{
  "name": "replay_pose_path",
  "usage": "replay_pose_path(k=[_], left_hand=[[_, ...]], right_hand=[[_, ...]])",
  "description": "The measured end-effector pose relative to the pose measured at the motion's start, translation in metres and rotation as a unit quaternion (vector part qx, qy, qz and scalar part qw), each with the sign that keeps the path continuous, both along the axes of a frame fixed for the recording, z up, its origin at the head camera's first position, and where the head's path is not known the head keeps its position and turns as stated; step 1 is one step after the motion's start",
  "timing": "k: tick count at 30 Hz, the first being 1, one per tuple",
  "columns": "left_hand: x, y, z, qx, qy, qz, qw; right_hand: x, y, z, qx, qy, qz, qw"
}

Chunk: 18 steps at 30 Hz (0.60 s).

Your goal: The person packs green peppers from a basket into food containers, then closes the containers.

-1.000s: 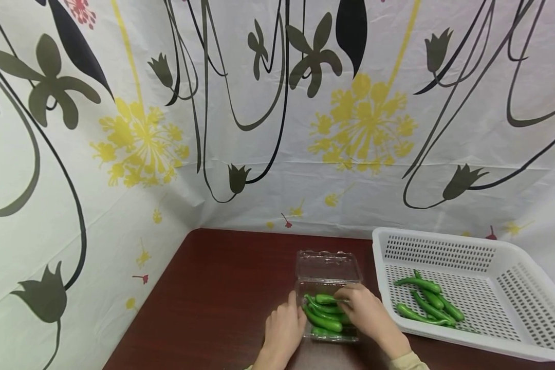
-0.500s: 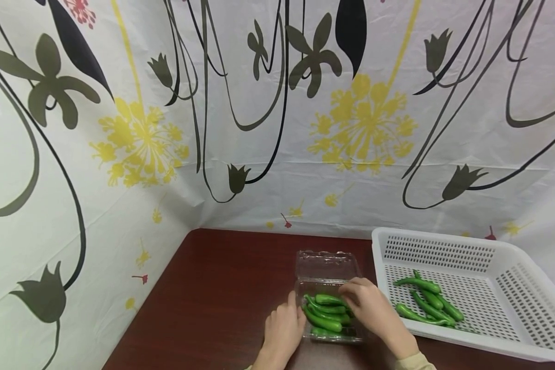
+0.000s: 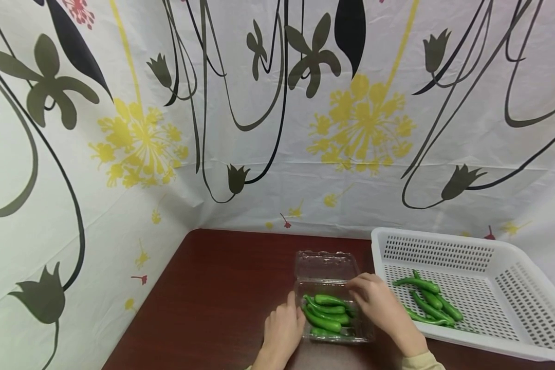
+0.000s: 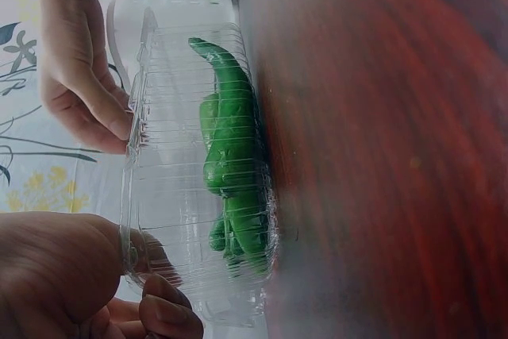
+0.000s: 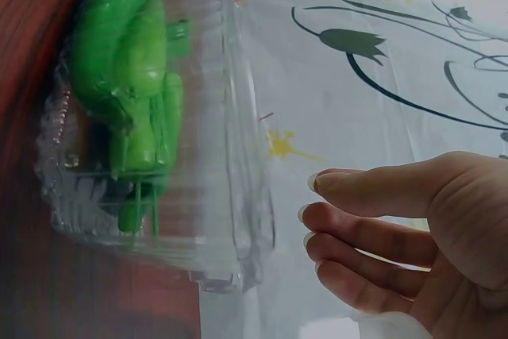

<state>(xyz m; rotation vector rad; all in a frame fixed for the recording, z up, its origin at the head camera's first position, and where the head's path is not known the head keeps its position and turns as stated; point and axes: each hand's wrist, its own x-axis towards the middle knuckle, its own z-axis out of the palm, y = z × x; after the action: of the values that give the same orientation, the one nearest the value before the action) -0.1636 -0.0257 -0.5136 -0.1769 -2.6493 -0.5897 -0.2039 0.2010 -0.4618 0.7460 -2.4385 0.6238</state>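
Note:
Several green chili peppers (image 3: 326,322) lie side by side in a clear plastic clamshell box (image 3: 364,328), whose lid (image 3: 326,265) is folded back. My left hand (image 3: 284,324) holds the box at its left wall, with thumb and fingers on either side of the rim in the left wrist view. Over the box's right edge hovers my right hand (image 3: 376,303). Seen from the right wrist, this hand (image 5: 397,236) has loosely bent fingers, nothing between them, and stands apart from the box wall (image 5: 238,132).
To the right stands a white perforated plastic basket (image 3: 504,293) with several more green chili peppers (image 3: 432,306) in its left part. A dark red table (image 3: 231,288) carries everything. Patterned white sheeting (image 3: 268,205) rises behind and at the left.
My right hand has moved to the right, away from the peppers in the box, uncovering their right ends. My left hand has stayed at the box's left side.

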Motion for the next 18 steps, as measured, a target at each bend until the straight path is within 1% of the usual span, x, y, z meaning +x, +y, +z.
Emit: replay_pose_path(k=[3,8,16,18], left_hand=[[0.0002,0.0,-0.0006,-0.004,0.009,0.001,1.0],[0.0001,0.0,-0.0012,-0.003,0.018,0.001,0.9998],[-0.0005,0.0,-0.0012,-0.002,0.006,0.0,1.0],[-0.0005,-0.0001,-0.0005,-0.002,0.0,0.0,1.0]], right_hand=[[0.0002,0.0012,0.001,-0.006,0.0,-0.004,1.0],[0.0005,0.0048,0.0025,-0.014,-0.013,-0.014,1.0],[-0.0001,0.0093,0.0054,-0.014,-0.014,-0.02,1.0],[-0.0005,0.0099,0.0058,-0.013,-0.009,-0.02,1.0]])
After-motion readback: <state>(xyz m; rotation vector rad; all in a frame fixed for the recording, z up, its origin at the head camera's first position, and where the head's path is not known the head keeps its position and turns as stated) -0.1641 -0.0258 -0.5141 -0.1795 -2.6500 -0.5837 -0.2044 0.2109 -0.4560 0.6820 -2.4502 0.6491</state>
